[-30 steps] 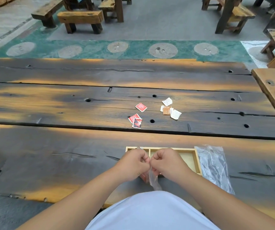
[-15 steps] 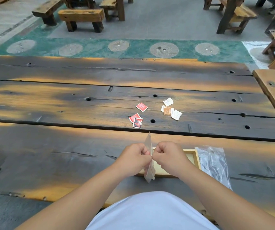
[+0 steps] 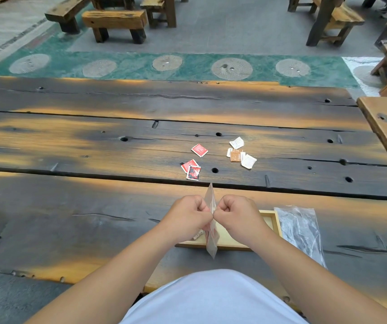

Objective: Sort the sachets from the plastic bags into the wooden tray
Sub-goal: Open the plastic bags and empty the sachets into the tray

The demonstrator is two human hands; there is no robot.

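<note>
Head view showed left hand point(image 3: 187, 216) and right hand point(image 3: 237, 215) with fingers curled, pinching a clear plastic bag point(image 3: 211, 230) above the wooden tray point(image 3: 275, 220).

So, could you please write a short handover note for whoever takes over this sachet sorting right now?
Left hand and right hand each pinch the clear plastic bag, held edge-on above the wooden tray.
A second plastic bag lies flat to the right of the tray.
Loose on the table, beyond the tray: red sachets and, to their right, white and brown sachets.
Done: those sachets are out of their bags.
Left: open the held bag and sort all sachets into the tray. The hands hide most of the tray.
</note>
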